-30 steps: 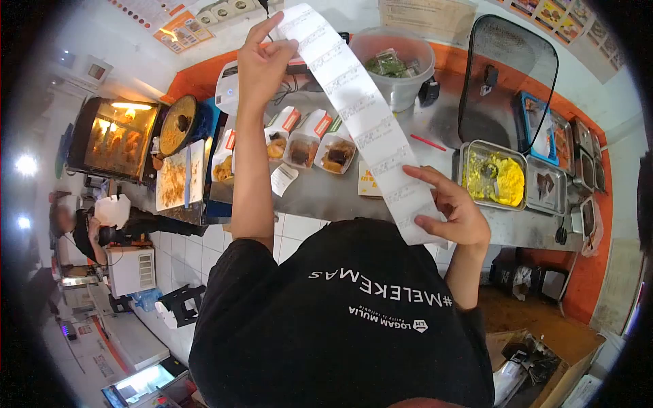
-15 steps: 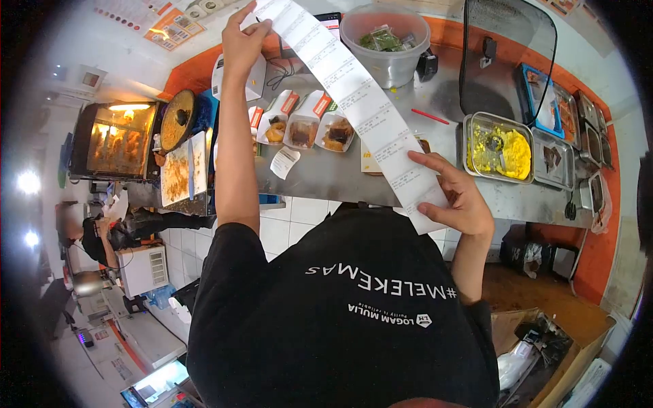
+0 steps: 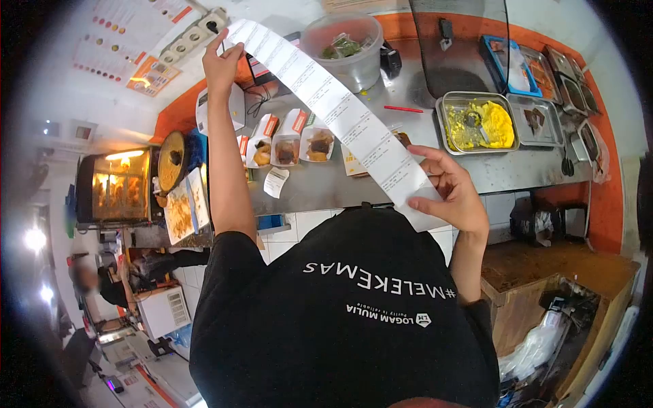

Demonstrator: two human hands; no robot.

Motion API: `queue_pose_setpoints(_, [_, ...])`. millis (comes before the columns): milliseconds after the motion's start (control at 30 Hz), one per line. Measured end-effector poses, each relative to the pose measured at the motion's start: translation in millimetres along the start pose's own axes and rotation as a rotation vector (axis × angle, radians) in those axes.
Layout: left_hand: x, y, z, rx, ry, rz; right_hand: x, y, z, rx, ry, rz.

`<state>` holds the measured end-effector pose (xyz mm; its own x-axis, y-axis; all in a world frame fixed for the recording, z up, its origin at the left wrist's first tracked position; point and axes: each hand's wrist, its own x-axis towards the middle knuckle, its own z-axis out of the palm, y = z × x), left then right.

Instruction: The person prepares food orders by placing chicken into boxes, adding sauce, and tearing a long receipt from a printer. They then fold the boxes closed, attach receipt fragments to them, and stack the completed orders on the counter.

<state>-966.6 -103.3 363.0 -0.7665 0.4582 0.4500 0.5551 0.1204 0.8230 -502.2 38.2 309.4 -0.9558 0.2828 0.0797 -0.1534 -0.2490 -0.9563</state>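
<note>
A long printed paper strip [image 3: 340,112] stretches diagonally between my hands above the metal counter. My left hand [image 3: 223,64] pinches its upper end at the top left. Near the strip's lower end, my right hand [image 3: 452,190] grips the edge between thumb and fingers. Behind the strip stand open food boxes [image 3: 286,146] with browned food inside. A small paper slip [image 3: 275,182] lies in front of them. To the right of the strip, a red pen [image 3: 403,109] rests on the counter.
A clear bucket [image 3: 343,51] holds green leaves. On the right are a tray of yellow food [image 3: 478,124], other metal trays [image 3: 536,121] and scissors [image 3: 567,163]. At the left are a lit food cabinet [image 3: 115,187], a cutting board [image 3: 187,207] and another person [image 3: 112,289].
The view has shifted, so the counter items appear further left. My left hand and the strip's upper end sit lower and further left in view. Both hands still hold the strip.
</note>
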Motion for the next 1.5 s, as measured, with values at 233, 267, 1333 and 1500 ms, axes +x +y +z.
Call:
queue_pose_setpoints(233, [-8.3,-8.4,42.0,0.051,-0.127,-0.097,-11.1,6.1,-8.8,-0.02,0.217,-0.021])
queue_pose_setpoints(267, [-12.0,-16.8,49.7,0.049,-0.119,-0.111,-11.8,5.4,-9.2,-0.02,0.222,-0.024])
queue_pose_setpoints(1333, [-252.0,42.2,168.5,-0.382,-0.766,0.007,27.3,89.9,-29.0,-0.236,0.393,0.206])
queue_pose_setpoints(1500, [-250.2,33.8,158.6,-0.383,-0.719,-0.235,35.3,93.9,-21.2,-0.301,0.389,0.128])
